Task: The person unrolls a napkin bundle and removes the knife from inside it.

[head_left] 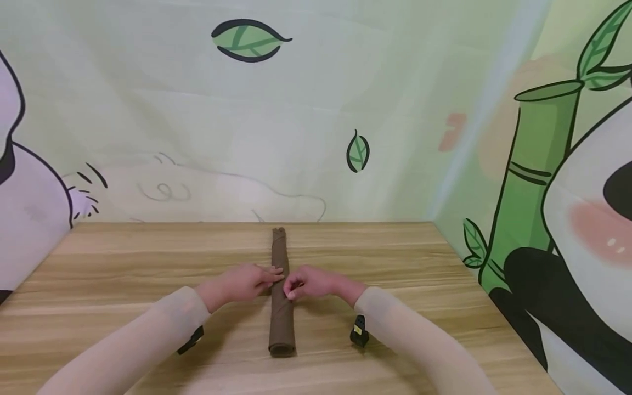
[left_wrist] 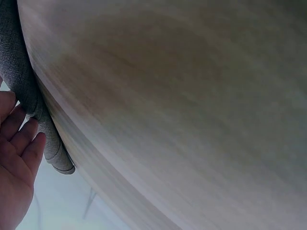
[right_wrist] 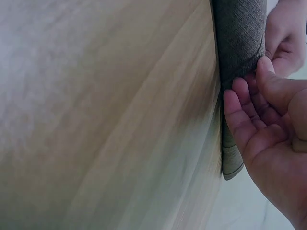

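On the table (head_left: 123,244), our left hand (head_left: 242,283), fingers near-straight, probably steadies the brown roll (head_left: 282,329); our right hand (head_left: 316,281) half-curls against it (whether pinching, we cannot tell).

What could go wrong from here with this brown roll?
Judging by the frames:
1. Unwinding: no tie or band shows on the fabric roll, so it may loosen if the left hand and right hand let go.
2. Uneven winding: both hands are near its middle and neither is at the near end, which could slacken.
3. Drifting: it's round and lies on a flat table, so an uneven push might roll it sideways.
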The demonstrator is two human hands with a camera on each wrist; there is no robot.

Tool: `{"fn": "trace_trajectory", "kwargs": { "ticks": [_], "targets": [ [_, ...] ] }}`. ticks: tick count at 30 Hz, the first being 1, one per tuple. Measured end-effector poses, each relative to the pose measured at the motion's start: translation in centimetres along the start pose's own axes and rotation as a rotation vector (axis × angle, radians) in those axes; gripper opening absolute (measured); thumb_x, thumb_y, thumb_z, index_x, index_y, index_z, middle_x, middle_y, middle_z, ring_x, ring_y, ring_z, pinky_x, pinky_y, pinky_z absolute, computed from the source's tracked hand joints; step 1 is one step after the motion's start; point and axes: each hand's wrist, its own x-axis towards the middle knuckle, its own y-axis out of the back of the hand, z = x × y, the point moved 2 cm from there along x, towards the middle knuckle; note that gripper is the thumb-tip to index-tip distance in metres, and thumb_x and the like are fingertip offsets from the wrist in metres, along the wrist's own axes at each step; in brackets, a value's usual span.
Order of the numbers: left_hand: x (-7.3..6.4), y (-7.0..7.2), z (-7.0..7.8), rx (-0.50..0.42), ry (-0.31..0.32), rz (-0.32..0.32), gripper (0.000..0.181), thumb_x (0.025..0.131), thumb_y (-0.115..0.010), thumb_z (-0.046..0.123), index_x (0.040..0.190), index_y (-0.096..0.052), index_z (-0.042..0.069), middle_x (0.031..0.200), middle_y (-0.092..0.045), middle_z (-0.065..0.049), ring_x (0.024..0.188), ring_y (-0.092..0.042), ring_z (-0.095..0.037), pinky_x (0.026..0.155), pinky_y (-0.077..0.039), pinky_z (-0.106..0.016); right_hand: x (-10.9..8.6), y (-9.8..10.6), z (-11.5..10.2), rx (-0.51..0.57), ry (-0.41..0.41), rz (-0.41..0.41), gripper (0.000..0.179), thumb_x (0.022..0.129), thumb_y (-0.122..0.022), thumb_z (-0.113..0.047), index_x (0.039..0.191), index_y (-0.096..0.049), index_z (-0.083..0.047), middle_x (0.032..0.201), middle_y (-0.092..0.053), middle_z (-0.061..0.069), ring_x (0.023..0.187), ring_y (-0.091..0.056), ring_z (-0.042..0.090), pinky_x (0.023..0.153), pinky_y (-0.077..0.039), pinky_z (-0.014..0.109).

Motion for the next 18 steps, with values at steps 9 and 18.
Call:
{"fn": "trace_trajectory", "kwargs": {
  "ticks": [9, 18],
  "targets": [
    [0.34, -0.07, -0.19, -0.001, 0.040, -0.034, 0.034, 0.100, -0.056, 0.002, 0.131, -0.068, -0.002, 0.140, -0.065, -0.021, 0.126, -0.065, -0.039, 0.101, -0.057, -0.049, -0.10, 0.33, 0.07, 0.027, -0.021, -0.076, 0.015, 0.097, -0.068, -0.007, 0.107, -0.071, 0.004, 0.105, -0.074, 0.016, 0.087, -0.057, -0.007, 0.083, -0.050, 0.010],
    [0.18, -0.02, -0.14, -0.016, 0.050, -0.034, 0.034, 0.100, -0.054, 0.001, 0.131, -0.068, -0.002, 0.140, -0.064, -0.020, 0.128, -0.064, -0.039, 0.102, -0.056, -0.049, -0.54, 0.27, -0.67, -0.016, -0.032, -0.117, 0.015, 0.095, -0.071, -0.008, 0.106, -0.071, 0.003, 0.097, -0.073, 0.012, 0.073, -0.053, -0.006, 0.068, -0.048, 0.010]
  ]
}}
